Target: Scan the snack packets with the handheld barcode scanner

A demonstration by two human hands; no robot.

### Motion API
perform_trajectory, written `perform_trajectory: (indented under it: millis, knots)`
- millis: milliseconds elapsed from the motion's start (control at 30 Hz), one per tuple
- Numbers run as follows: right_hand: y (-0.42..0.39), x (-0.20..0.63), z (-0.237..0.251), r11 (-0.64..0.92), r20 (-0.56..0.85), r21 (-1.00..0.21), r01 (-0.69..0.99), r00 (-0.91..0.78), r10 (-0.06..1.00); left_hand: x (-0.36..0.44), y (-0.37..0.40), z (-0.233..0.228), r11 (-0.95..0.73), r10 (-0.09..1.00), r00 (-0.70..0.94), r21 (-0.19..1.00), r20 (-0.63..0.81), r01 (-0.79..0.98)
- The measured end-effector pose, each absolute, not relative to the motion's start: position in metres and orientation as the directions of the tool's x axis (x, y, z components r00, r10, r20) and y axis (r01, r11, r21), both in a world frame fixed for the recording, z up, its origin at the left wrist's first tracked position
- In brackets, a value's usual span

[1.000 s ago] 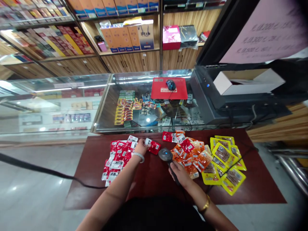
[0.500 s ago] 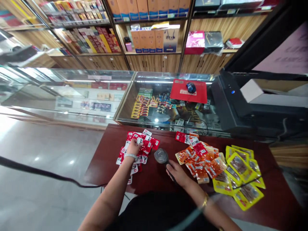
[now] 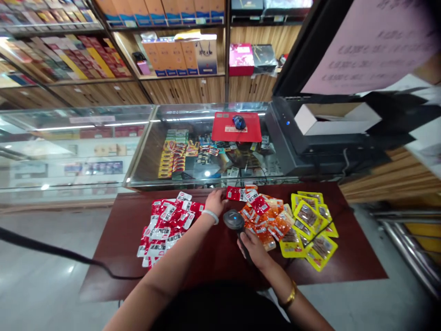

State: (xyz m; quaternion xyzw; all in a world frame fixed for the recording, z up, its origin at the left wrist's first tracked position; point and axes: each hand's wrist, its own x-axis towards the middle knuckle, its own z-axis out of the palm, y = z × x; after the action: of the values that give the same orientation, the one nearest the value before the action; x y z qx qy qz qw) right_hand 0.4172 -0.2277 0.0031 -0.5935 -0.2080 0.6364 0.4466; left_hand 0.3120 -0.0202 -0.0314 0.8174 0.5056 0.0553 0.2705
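Observation:
My left hand (image 3: 215,202), fingers loosely bent, reaches across to the left edge of a red-and-white snack packet (image 3: 234,193); I cannot tell whether the fingertips touch it. In my right hand (image 3: 252,246) is a dark handheld barcode scanner (image 3: 234,220), its head towards the middle of the table. Left of my hands lies a loose heap of red-and-white packets (image 3: 165,227). To the right, orange packets (image 3: 279,225) lie with another red-and-white packet (image 3: 257,202) on top. Beyond them are several yellow packets (image 3: 321,250) with clear windows.
The brown table (image 3: 113,248) stands against a glass display counter (image 3: 144,151). On the counter are a red mat (image 3: 220,131), a computer mouse (image 3: 239,122) and a black machine (image 3: 292,138) holding an open white box (image 3: 339,124). A black cable (image 3: 69,253) crosses at left.
My left hand has moved right, from the left heap to the red-and-white packet near the orange ones. My right hand still holds the scanner. The view has swung right.

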Motion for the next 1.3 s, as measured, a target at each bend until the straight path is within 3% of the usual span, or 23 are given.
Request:
perform_trajectory:
  millis: [100, 200, 400, 533, 667, 767, 900, 1167, 1300]
  knots:
    - [-0.239, 0.432, 0.003, -0.500, -0.582, -0.791, -0.352, 0.182, 0.793, 0.352, -0.009, -0.033, -0.427, 0.779, 0.585, 0.492, -0.225, 0.758]
    - [-0.248, 0.440, 0.001, -0.506, -0.607, -0.773, -0.383, 0.215, 0.765, 0.373, -0.003, -0.034, -0.468, 0.734, 0.602, 0.410, -0.314, 0.783]
    - [-0.251, 0.441, -0.003, -0.502, -0.613, -0.758, -0.416, 0.192, 0.766, 0.367, -0.004, -0.039, -0.478, 0.765, 0.548, 0.274, -0.338, 0.835]
    - [-0.248, 0.433, -0.008, -0.513, -0.598, -0.770, -0.380, 0.150, 0.787, 0.343, -0.008, -0.046, -0.384, 0.765, 0.493, 0.322, -0.414, 0.865]
    - [-0.246, 0.424, -0.016, -0.520, -0.575, -0.791, -0.322, 0.102, 0.812, 0.310, -0.016, -0.055, -0.123, 0.775, 0.382, 0.473, -0.504, 0.872]
    - [-0.245, 0.418, -0.016, -0.535, -0.574, -0.795, -0.286, 0.066, 0.816, 0.279, -0.025, -0.060, 0.054, 0.817, 0.304, 0.589, -0.491, 0.807]
    - [-0.239, 0.407, -0.007, -0.543, -0.558, -0.800, -0.256, -0.019, 0.830, 0.239, -0.038, -0.055, 0.123, 0.858, 0.275, 0.692, -0.435, 0.712]
    - [-0.219, 0.376, 0.002, -0.495, -0.467, -0.855, -0.155, -0.189, 0.864, 0.184, -0.057, -0.029, 0.174, 0.931, 0.131, 0.731, -0.341, 0.660]
    - [-0.218, 0.369, -0.002, -0.441, -0.415, -0.893, -0.083, -0.222, 0.882, 0.132, -0.055, -0.018, 0.247, 0.948, -0.032, 0.665, -0.317, 0.704]
